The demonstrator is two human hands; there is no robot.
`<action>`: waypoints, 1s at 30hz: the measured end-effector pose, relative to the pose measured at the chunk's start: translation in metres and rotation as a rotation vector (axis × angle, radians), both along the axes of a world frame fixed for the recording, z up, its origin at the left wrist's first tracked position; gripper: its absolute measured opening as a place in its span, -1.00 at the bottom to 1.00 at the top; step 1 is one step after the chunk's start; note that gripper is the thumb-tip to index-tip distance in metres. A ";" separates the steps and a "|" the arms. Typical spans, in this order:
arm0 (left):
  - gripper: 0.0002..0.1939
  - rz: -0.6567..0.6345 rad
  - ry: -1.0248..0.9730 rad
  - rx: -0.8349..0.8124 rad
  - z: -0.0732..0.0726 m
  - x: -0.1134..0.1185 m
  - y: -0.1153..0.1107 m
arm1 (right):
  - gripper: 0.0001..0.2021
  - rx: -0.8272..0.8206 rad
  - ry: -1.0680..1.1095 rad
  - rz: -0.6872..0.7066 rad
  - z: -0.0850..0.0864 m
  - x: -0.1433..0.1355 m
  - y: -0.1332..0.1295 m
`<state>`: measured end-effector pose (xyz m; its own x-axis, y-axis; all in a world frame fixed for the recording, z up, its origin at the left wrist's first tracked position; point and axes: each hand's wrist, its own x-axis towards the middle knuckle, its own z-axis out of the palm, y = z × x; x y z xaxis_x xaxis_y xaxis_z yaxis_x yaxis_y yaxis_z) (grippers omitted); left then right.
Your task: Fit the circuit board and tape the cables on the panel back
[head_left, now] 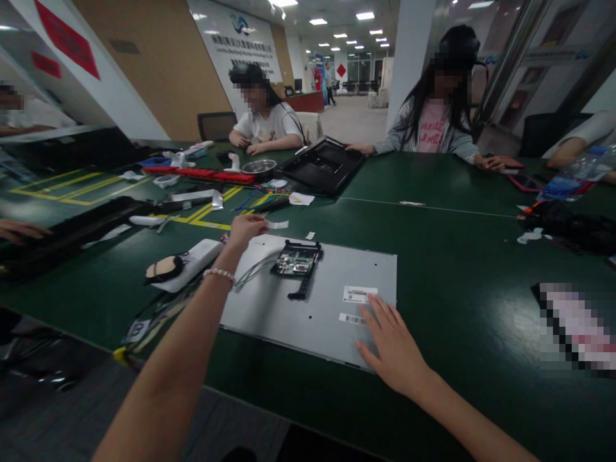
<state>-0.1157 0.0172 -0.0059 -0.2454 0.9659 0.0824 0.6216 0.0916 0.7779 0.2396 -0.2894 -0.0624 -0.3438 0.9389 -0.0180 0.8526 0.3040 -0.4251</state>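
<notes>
A flat grey metal panel (332, 321), like the back of a display, lies on the green table. Upon it sits a small circuit board (294, 262) in a black plastic bracket (301, 287), with grey cables (255, 268) running off to the left. My left hand (246, 230) is closed at the panel's far left edge, pinching a short whitish strip of tape (278, 224). My right hand (391, 340) rests open, fingers spread, on the panel's right part beside a white label (360, 294) and a barcode sticker (351, 318).
Left of the panel lie a white power strip (192, 263), a beige round pad (164, 269) and bundled cables (154, 317). Beyond are a black monitor frame (325, 165), a metal bowl (260, 168) and red strips (202, 174). Co-workers sit around the table (462, 256); a bottle (577, 173) stands right.
</notes>
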 end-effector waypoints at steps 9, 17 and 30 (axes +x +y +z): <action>-0.69 0.073 0.122 0.027 -0.026 0.040 0.010 | -0.33 -0.037 0.007 0.000 0.001 0.000 0.001; -0.55 -0.001 0.486 0.033 -0.022 -0.009 -0.024 | -0.34 -0.046 0.003 0.002 0.003 -0.002 0.001; -0.43 -0.122 0.597 -0.130 -0.043 -0.061 -0.083 | -0.35 -0.075 0.003 0.014 0.008 0.002 -0.008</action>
